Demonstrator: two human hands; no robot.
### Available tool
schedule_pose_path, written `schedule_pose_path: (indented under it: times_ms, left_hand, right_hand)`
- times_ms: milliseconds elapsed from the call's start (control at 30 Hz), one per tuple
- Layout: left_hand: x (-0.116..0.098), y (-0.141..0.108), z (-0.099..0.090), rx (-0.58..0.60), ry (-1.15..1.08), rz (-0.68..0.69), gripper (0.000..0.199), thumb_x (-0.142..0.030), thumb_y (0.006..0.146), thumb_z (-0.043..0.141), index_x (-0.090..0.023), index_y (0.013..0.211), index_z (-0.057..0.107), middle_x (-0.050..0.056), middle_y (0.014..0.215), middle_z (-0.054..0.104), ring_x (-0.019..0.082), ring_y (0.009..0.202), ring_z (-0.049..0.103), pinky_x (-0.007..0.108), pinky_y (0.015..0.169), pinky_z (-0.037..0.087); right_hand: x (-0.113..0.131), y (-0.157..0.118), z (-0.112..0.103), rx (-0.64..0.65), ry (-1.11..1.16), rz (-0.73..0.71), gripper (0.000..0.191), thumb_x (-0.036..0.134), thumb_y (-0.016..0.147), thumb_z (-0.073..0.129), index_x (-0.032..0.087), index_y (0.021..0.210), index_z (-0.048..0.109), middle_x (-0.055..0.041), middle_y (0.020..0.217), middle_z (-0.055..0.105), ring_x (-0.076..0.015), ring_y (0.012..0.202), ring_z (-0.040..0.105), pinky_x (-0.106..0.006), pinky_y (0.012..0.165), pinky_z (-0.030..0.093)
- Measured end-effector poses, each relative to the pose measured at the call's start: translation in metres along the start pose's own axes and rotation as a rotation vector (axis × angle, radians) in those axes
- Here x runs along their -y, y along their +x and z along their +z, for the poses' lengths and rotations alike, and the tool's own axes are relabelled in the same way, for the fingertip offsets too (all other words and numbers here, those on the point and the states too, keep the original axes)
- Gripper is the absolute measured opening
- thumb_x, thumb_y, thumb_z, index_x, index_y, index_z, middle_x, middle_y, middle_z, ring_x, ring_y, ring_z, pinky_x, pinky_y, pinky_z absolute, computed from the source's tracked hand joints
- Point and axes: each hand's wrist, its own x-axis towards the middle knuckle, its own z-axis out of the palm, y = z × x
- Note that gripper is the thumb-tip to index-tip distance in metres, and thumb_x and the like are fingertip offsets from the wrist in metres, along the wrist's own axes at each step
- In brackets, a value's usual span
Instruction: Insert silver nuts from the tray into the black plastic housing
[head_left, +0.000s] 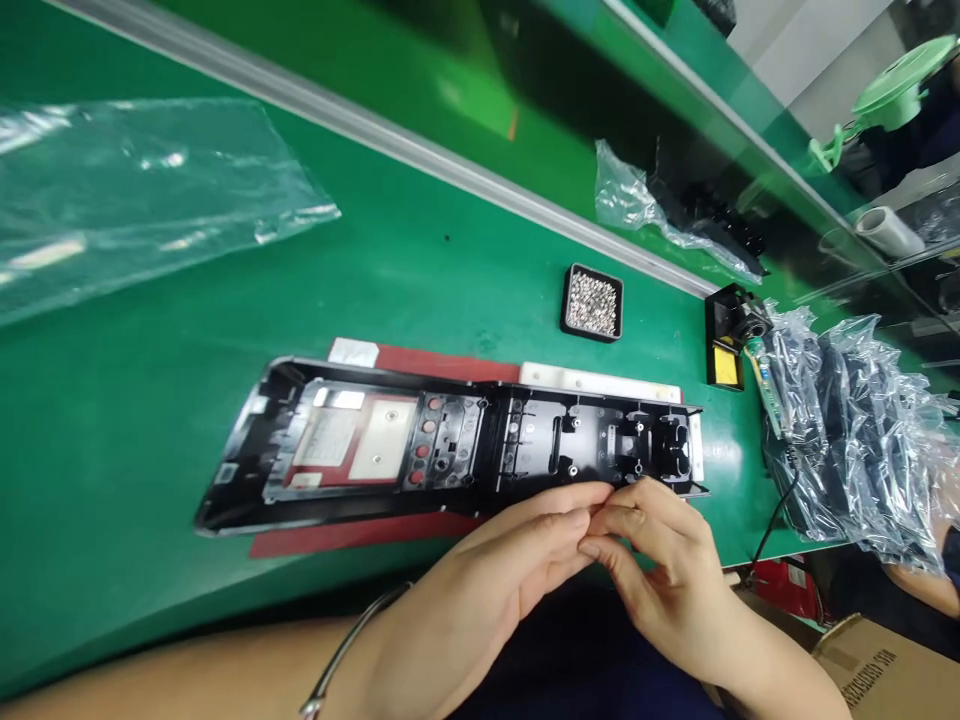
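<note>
A long black plastic housing lies inner side up, with a window opening at its left end and posts and ribs at its right. Just in front of its near edge, my left hand and my right hand meet at the fingertips. The left fingers lie together with the thumb pressed along them. On the right hand, thumb and forefinger are pinched against the left fingertips. Anything between them is hidden or too small to make out. Under the housing are a red mat and a white fixture strip.
Behind the housing stands a small black tray of tiny metal parts. A soldering iron rests in its stand at the right, beside bagged black parts. Clear plastic film lies at left; another person's arm shows at right.
</note>
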Motion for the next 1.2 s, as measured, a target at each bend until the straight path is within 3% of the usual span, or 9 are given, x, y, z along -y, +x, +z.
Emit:
schedule_pose_path:
  times_ms: [133,233,300,400,533,867,1000,1100,1200]
  left_hand:
    - [0.003,0.001,-0.006,0.026,0.091,-0.022,0.043,-0.048,0.083,0.076,-0.029,0.121,0.069,0.000,0.136,0.058,0.023,0.136,0.044,0.028,0.110,0.045]
    - [0.005,0.001,-0.012,0.129,0.208,-0.106,0.057,-0.049,0.085,0.074,-0.027,0.136,0.058,0.005,0.142,0.052,0.026,0.137,0.042,0.038,0.117,0.039]
    - [0.006,0.000,-0.013,0.143,0.264,-0.161,0.056,-0.050,0.087,0.070,-0.027,0.137,0.057,0.005,0.142,0.053,0.026,0.136,0.044,0.039,0.118,0.037]
    - [0.005,0.000,-0.012,0.096,0.296,-0.200,0.049,-0.052,0.088,0.066,-0.029,0.132,0.061,0.003,0.140,0.054,0.025,0.134,0.046,0.036,0.115,0.041]
    - [0.005,0.001,-0.009,0.054,0.294,-0.198,0.046,-0.052,0.088,0.066,-0.030,0.128,0.062,0.001,0.138,0.056,0.023,0.132,0.048,0.033,0.112,0.044]
    - [0.007,0.000,-0.011,0.022,0.295,-0.204,0.044,-0.055,0.088,0.065,-0.034,0.126,0.064,-0.002,0.136,0.057,0.022,0.131,0.049,0.028,0.110,0.047]
    - [0.003,-0.001,-0.007,-0.007,0.287,-0.211,0.050,-0.058,0.082,0.068,-0.032,0.125,0.065,0.000,0.134,0.059,0.024,0.130,0.050,0.029,0.108,0.048]
    - [0.002,-0.001,-0.006,-0.041,0.270,-0.234,0.054,-0.059,0.077,0.072,-0.030,0.123,0.067,0.002,0.131,0.061,0.025,0.130,0.051,0.028,0.106,0.049]
    - [0.002,-0.002,-0.008,-0.027,0.226,-0.217,0.052,-0.060,0.077,0.075,-0.030,0.120,0.069,0.000,0.131,0.061,0.025,0.131,0.050,0.026,0.106,0.049]
  right_hand:
    - [0.001,-0.004,-0.001,0.029,-0.005,-0.016,0.013,0.002,0.097,0.049,0.012,0.097,0.058,-0.0047,0.089,0.052,-0.0142,0.080,0.048,-0.026,0.069,0.039]
    - [0.001,-0.007,-0.013,0.045,-0.029,-0.013,0.014,0.000,0.097,0.048,0.012,0.097,0.056,-0.0040,0.091,0.052,-0.0123,0.081,0.048,-0.024,0.071,0.039]
    - [-0.003,-0.008,-0.025,0.012,-0.077,0.024,0.014,0.000,0.097,0.049,0.012,0.098,0.056,-0.0032,0.093,0.053,-0.0111,0.084,0.049,-0.023,0.074,0.040]
    - [-0.017,-0.004,-0.040,-0.025,-0.216,0.059,0.013,0.002,0.099,0.050,0.013,0.097,0.057,-0.0024,0.094,0.054,-0.0115,0.087,0.050,-0.023,0.078,0.040]
    - [-0.031,0.006,-0.048,0.034,-0.328,0.058,0.013,0.003,0.098,0.052,0.013,0.095,0.059,-0.0026,0.092,0.055,-0.0160,0.087,0.048,-0.029,0.080,0.040]
    - [-0.032,0.019,-0.049,0.120,-0.415,0.083,0.015,-0.001,0.091,0.058,0.013,0.088,0.062,-0.0010,0.086,0.055,-0.0182,0.081,0.045,-0.031,0.072,0.037]
    - [-0.035,0.023,-0.053,0.130,-0.376,0.110,0.021,-0.007,0.083,0.067,0.014,0.084,0.062,0.0023,0.087,0.057,-0.0160,0.080,0.048,-0.030,0.077,0.039]
    - [-0.033,0.017,-0.056,0.059,-0.265,0.090,0.015,-0.001,0.089,0.068,0.014,0.086,0.063,0.0023,0.087,0.058,-0.0121,0.082,0.052,-0.025,0.076,0.041]
    - [-0.031,-0.001,-0.052,-0.139,-0.208,0.082,0.009,0.007,0.095,0.065,0.015,0.092,0.065,0.0001,0.089,0.058,-0.0103,0.079,0.053,-0.023,0.069,0.043]
